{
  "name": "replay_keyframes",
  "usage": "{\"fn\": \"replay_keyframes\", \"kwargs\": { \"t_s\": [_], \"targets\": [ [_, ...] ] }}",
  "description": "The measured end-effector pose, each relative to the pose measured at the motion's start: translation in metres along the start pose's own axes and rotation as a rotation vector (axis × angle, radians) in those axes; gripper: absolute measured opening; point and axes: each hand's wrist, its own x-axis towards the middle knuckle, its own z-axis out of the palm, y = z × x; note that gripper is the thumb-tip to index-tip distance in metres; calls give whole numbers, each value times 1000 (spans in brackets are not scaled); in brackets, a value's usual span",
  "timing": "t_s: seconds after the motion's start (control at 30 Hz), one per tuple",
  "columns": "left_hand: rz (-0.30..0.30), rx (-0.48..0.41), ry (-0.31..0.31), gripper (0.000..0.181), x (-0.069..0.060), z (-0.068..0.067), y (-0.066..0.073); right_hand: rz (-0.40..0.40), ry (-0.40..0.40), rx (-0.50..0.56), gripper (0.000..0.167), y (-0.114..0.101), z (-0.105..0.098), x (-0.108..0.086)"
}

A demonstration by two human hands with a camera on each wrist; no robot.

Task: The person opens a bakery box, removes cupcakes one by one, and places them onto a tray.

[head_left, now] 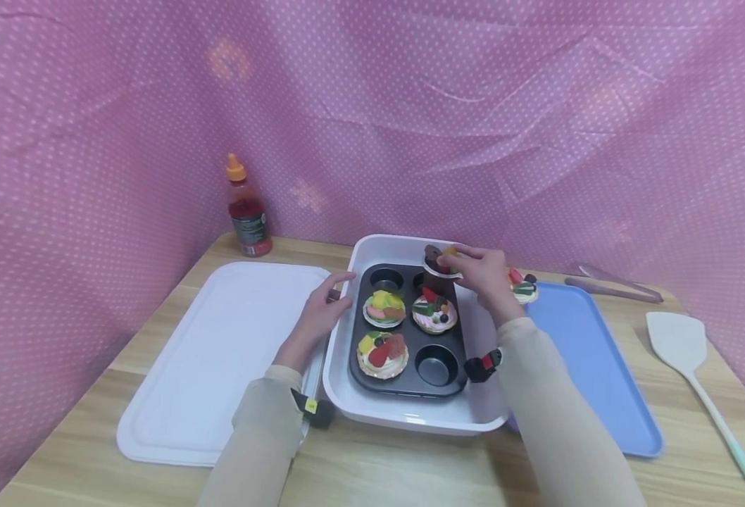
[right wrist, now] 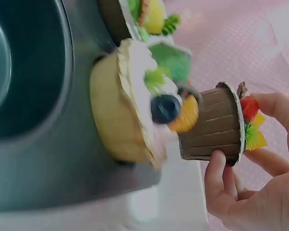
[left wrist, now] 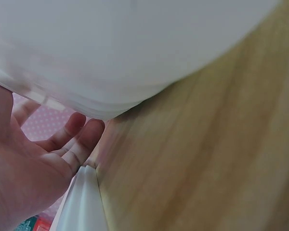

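My right hand grips a brown-cupped cupcake topped with fruit, above the far right of a dark muffin pan. In the right wrist view, its thumb and fingers are on the cup and topping. The pan lies inside a white tub. Three cupcakes sit in the pan: a yellow-topped one, a strawberry one and a pink-creamed one. My left hand is at the tub's left side, fingers loosely bent, fingertips by the wall.
To the left lies a white tray, with a red sauce bottle behind it. A blue tray at the right bears another fruit-topped cupcake, partly hidden by my right arm. Metal tongs and a white spatula lie farther right.
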Motion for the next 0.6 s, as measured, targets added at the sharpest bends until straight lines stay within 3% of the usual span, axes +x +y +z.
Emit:
{"fn": "replay_keyframes", "kwargs": {
  "t_s": [0.37,0.6],
  "targets": [
    [-14,10,-12,51,0,-1,1,-8,58,72,57,-7,-45,-12],
    [-20,20,-10,51,1,0,0,-25,103,55,61,-9,-68,-21]
  ]
}}
